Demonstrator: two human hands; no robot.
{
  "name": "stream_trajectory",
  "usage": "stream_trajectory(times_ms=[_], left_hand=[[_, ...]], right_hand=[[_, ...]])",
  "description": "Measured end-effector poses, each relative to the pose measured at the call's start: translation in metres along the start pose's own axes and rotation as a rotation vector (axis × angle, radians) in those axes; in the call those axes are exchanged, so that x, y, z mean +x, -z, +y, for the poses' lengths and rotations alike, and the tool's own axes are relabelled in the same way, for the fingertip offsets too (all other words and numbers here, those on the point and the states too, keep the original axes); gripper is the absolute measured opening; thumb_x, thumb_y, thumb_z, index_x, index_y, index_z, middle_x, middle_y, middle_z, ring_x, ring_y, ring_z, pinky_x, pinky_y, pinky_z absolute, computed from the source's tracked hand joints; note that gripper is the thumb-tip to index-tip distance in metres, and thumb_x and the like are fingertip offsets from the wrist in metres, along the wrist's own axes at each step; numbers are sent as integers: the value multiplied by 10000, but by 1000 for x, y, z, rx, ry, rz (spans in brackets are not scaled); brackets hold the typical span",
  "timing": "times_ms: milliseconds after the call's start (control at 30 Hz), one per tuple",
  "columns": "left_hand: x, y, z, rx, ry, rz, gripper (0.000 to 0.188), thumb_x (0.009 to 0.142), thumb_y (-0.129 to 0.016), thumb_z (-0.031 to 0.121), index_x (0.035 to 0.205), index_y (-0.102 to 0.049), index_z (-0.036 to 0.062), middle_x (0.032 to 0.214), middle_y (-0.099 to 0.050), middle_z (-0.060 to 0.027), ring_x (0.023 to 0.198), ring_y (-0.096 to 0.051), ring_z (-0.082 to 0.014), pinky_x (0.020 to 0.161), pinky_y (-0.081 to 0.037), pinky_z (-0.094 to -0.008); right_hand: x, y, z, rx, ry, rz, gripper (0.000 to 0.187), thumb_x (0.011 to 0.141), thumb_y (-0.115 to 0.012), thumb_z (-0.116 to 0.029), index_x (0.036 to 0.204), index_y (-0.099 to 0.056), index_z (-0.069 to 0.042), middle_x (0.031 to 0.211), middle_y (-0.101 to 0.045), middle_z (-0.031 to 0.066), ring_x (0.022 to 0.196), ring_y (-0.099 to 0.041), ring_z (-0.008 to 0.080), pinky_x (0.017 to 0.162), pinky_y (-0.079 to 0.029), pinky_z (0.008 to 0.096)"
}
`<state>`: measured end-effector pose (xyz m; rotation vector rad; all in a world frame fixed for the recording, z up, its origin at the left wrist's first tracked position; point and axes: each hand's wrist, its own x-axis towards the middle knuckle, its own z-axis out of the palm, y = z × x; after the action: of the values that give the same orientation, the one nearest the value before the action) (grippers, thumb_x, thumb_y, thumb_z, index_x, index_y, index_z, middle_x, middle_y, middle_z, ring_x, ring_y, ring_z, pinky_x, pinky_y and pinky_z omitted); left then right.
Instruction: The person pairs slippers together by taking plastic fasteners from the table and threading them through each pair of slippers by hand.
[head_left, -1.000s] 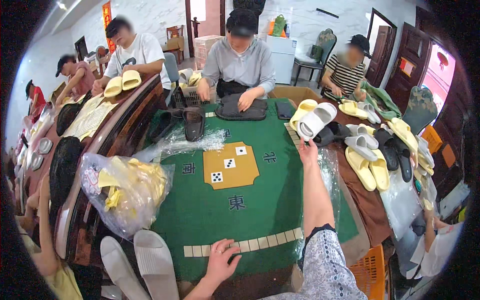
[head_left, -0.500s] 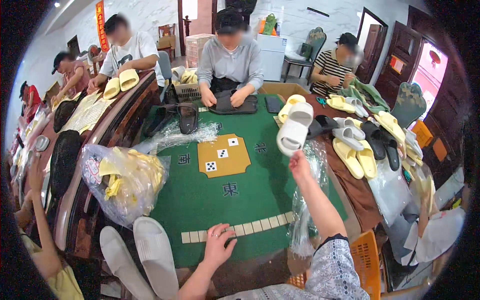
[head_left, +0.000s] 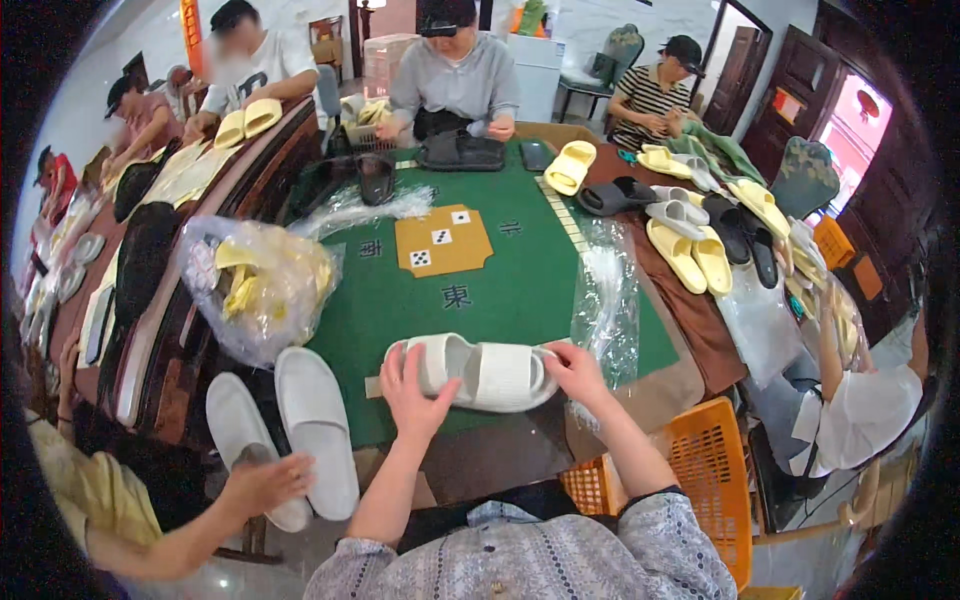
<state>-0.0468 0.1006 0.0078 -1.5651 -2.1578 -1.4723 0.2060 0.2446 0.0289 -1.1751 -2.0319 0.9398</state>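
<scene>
A white slipper (head_left: 508,378) lies sideways low over the near part of the green table mat (head_left: 380,325), with both my hands on it. My left hand (head_left: 418,392) grips its left end, thumb along the near side. At the other end, beside the ribbed strap, the fingers of my right hand (head_left: 577,374) are closed on the rim. Part of each grip is hidden behind the slipper. To the left is a pair of pale grey slippers (head_left: 315,430), and a co-worker's hand (head_left: 268,485) reaches across them.
A clear bag of yellow pieces (head_left: 255,285) lies at left, with flat clear plastic wrap (head_left: 606,300) on the right. Yellow slippers (head_left: 690,255) and black ones crowd the right-hand table. An orange crate (head_left: 710,470) stands near my right side. Co-workers sit across and at both sides.
The white slipper has come from the far right down in front of me and turned sideways. My left hand has moved from the mat onto it. A co-worker's hand has entered at lower left.
</scene>
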Motion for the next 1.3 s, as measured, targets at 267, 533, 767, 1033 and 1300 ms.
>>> stream_trajectory(times_ms=[267, 533, 767, 1033, 1300], left_hand=[[-8, -3, 14, 173, 19, 47, 777, 664, -828, 444, 1284, -543, 72, 1199, -551, -183, 1219, -411, -382, 1043, -318, -543], [-2, -1, 12, 57, 36, 79, 733, 633, -831, 352, 1251, -559, 65, 1148, -557, -156, 1139, -461, -362, 1008, -362, -505], [17, 38, -42, 108, 104, 244, 531, 669, -689, 145, 1191, -619, 79, 1185, -573, -152, 1182, -453, -362, 1067, -318, -482], [21, 38, -51, -152, -178, -323, 547, 623, -650, 140, 1169, -653, 102, 1251, -566, -141, 1199, -454, -361, 1071, -342, -452], [6, 13, -18, -204, -130, -469, 571, 633, -631, 93, 1203, -641, 134, 1326, -515, -161, 1268, -403, -380, 1120, -304, -482]], right_hand=[[-32, -58, -67, -453, 116, 331, 569, 800, -718, -475, 1151, -598, -44, 1116, -554, 182, 1003, -545, 368, 854, -480, 460], [-24, -83, -68, -520, 75, 327, 694, 677, -767, -455, 1186, -553, -35, 1136, -536, 229, 1048, -510, 410, 851, -484, 495], [-12, -62, -76, -475, 190, 115, 595, 676, -710, -222, 1220, -542, -49, 1232, -546, 233, 1116, -545, 416, 949, -464, 485], [20, -34, -80, -429, 526, -111, 485, 629, -581, 65, 1088, -643, -83, 1253, -590, 145, 1207, -518, 353, 1050, -412, 441], [-3, -64, -55, -390, 558, -115, 543, 663, -624, 11, 1197, -595, -85, 1337, -516, 181, 1273, -459, 370, 1075, -372, 474]])
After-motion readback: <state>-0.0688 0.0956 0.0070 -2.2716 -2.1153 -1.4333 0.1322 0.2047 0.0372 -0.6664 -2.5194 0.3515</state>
